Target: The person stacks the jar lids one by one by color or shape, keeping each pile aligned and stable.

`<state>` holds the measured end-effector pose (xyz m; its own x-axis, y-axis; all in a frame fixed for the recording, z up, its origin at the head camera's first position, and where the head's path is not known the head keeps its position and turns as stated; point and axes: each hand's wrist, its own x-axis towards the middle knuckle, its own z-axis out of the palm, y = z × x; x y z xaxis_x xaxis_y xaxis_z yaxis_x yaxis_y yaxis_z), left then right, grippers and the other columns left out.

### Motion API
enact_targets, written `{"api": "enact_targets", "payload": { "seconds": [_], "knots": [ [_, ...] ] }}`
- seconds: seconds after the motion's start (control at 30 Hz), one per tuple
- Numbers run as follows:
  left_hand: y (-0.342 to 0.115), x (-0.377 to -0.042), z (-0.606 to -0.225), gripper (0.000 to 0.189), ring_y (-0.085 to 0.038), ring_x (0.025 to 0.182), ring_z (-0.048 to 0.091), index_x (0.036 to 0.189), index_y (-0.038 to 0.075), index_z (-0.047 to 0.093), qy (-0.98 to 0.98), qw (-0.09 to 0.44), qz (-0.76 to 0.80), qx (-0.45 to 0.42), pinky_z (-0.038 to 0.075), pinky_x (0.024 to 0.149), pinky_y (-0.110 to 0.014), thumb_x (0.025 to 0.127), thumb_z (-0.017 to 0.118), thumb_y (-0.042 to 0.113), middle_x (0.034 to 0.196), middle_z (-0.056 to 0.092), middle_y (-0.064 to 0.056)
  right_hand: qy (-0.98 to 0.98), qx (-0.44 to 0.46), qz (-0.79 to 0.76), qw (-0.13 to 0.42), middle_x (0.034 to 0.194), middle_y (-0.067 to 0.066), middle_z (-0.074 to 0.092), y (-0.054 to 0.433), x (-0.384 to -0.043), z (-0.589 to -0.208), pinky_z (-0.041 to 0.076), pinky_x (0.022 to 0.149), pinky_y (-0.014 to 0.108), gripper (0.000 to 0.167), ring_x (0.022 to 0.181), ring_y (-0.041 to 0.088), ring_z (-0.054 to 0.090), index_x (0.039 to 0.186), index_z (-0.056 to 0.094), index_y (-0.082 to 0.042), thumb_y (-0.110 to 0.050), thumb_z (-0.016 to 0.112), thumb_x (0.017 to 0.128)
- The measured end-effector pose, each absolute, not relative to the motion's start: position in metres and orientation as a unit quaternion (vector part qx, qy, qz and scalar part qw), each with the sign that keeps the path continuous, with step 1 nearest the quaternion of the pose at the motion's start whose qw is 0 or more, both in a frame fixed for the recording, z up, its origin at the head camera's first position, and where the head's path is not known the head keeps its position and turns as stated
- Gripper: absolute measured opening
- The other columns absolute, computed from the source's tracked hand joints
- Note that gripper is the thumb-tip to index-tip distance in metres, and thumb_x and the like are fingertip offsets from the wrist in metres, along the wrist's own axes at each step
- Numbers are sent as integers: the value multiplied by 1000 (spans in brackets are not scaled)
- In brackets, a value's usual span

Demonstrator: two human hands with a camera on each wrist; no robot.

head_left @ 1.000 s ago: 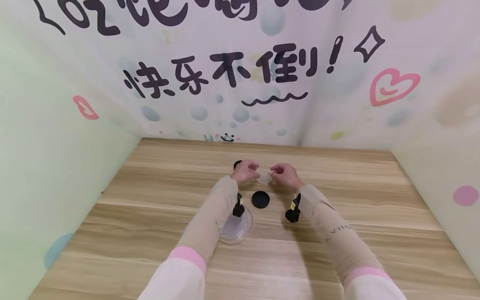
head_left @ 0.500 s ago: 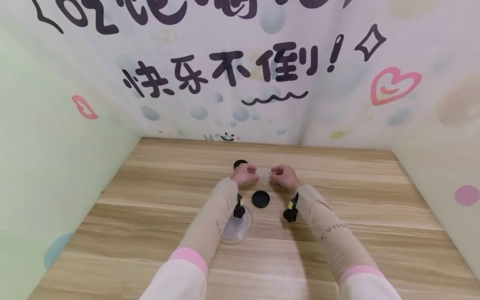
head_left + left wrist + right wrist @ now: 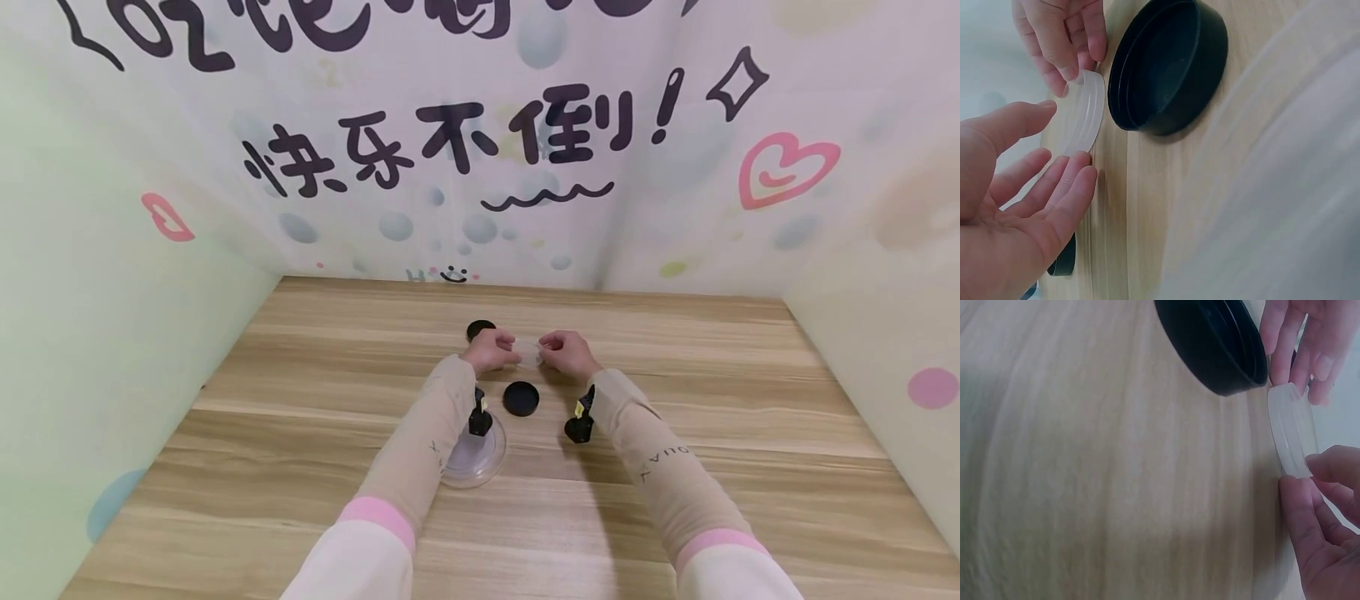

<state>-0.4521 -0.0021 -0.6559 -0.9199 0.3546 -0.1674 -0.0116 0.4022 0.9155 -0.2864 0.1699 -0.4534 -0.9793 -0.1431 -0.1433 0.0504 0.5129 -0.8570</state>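
A translucent, shallow round lid (image 3: 528, 354) sits between my two hands at the far middle of the table. My right hand (image 3: 570, 354) pinches its right edge, the thumb over the rim and a finger low on the side in the right wrist view. From the other side my left hand (image 3: 491, 350) touches the lid with fingertips extended; its thumb stands apart from the lid in the left wrist view. Nearer to me lies a black round cap (image 3: 521, 398), hollow side up. Another black cap (image 3: 478, 327) is just behind my left hand, partly covered by it.
A clear round plastic container (image 3: 480, 477) stands under my left forearm, which hides part of it. Black wrist cameras hang below both wrists. The wood-grain table (image 3: 720, 467) ends at a printed cloth wall (image 3: 660, 250) at the back, with side walls left and right.
Both hands stay around the lid with only slight finger shifts. The left hand has moved a little nearer me, showing more of the far black cap.
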Motion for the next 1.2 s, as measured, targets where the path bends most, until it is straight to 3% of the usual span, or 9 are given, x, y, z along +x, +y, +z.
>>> {"api": "enact_targets", "payload": {
  "seconds": [0.07, 0.23, 0.5, 0.6, 0.73, 0.83, 1.0, 1.07, 1.2],
  "knots": [
    [-1, -448, -650, 70, -10, 74, 59, 100, 19, 61, 819, 175, 538, 95, 51, 55, -28, 40, 85, 45, 89, 60, 3, 864, -28, -493, 96, 92, 18, 58, 170, -286, -454, 50, 64, 24, 28, 74, 16, 55, 107, 55, 10, -4, 55, 83],
    [3, -411, -601, 53, -17, 81, 59, 112, 9, 58, 834, 182, 516, 69, 52, 62, -31, 65, 79, 19, 99, 60, -6, 867, -23, -490, 91, 91, 17, 58, 169, -285, -454, 50, 64, 25, 27, 75, 17, 55, 106, 56, 9, -3, 55, 83],
    [-5, -351, -512, 41, -14, 72, 58, 103, 5, 63, 838, 163, 513, 88, 49, 60, -25, 65, 77, 15, 88, 62, -6, 858, -12, -504, 96, 91, 19, 57, 168, -284, -450, 51, 66, 27, 24, 73, 18, 55, 105, 56, 10, -1, 52, 84],
    [-7, -321, -466, 38, -15, 80, 58, 104, 5, 63, 852, 166, 492, 68, 48, 70, -26, 69, 74, 13, 92, 62, -7, 859, -19, -504, 87, 89, 19, 57, 167, -285, -448, 50, 62, 26, 23, 68, 17, 56, 104, 56, 9, -1, 51, 84],
    [-7, -295, -428, 36, -17, 83, 57, 109, 0, 60, 860, 164, 481, 49, 46, 72, -23, 75, 67, 8, 96, 62, -11, 864, -25, -497, 72, 89, 19, 59, 166, -284, -443, 50, 59, 26, 22, 67, 20, 56, 104, 57, 8, -1, 52, 84],
    [-11, -293, -422, 36, -16, 82, 57, 110, 2, 61, 858, 157, 485, 57, 46, 70, -22, 75, 66, 9, 96, 61, -11, 864, -29, -497, 70, 91, 20, 59, 165, -283, -436, 51, 63, 31, 22, 73, 25, 57, 104, 57, 7, -2, 52, 85],
    [-13, -340, -476, 33, -17, 78, 59, 105, 4, 63, 825, 162, 535, 86, 50, 67, -28, 73, 68, 9, 92, 61, -10, 852, -45, -517, 68, 95, 23, 57, 166, -281, -426, 50, 73, 38, 22, 82, 29, 57, 105, 56, 10, 0, 51, 85],
    [-13, -364, -504, 31, -17, 72, 60, 101, 4, 64, 803, 164, 563, 106, 51, 60, -28, 71, 69, 9, 86, 62, -9, 848, -49, -523, 71, 96, 23, 56, 166, -280, -423, 50, 75, 38, 23, 83, 27, 57, 106, 55, 10, 0, 51, 86],
    [-18, -353, -483, 28, -18, 70, 62, 100, 4, 64, 794, 169, 572, 117, 52, 59, -29, 72, 68, 9, 84, 63, -11, 844, -49, -529, 78, 96, 22, 56, 165, -281, -418, 50, 76, 37, 23, 81, 23, 56, 106, 55, 9, 0, 51, 86]
  ]
}}
